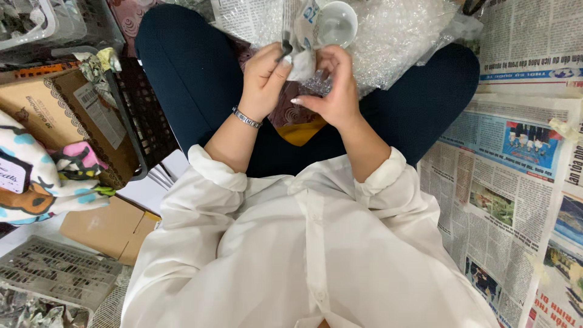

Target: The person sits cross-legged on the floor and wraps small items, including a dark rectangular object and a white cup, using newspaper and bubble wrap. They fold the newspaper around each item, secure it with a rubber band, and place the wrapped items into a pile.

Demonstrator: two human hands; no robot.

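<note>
You sit cross-legged on newspaper (516,182). Your left hand (264,79) pinches closed on a small white packet (302,42) held above your lap. Your right hand (337,88) curls against the packet from the other side, gripping it. Just beyond your hands, a clear plastic cup (337,24) rests on bubble wrap (395,36).

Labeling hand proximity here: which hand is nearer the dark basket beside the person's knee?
Left. The left hand is over the lap, on the same side as the dark basket, with only the thigh between. The right hand is further over, past the left hand, pinching the bubble wrap.
</note>
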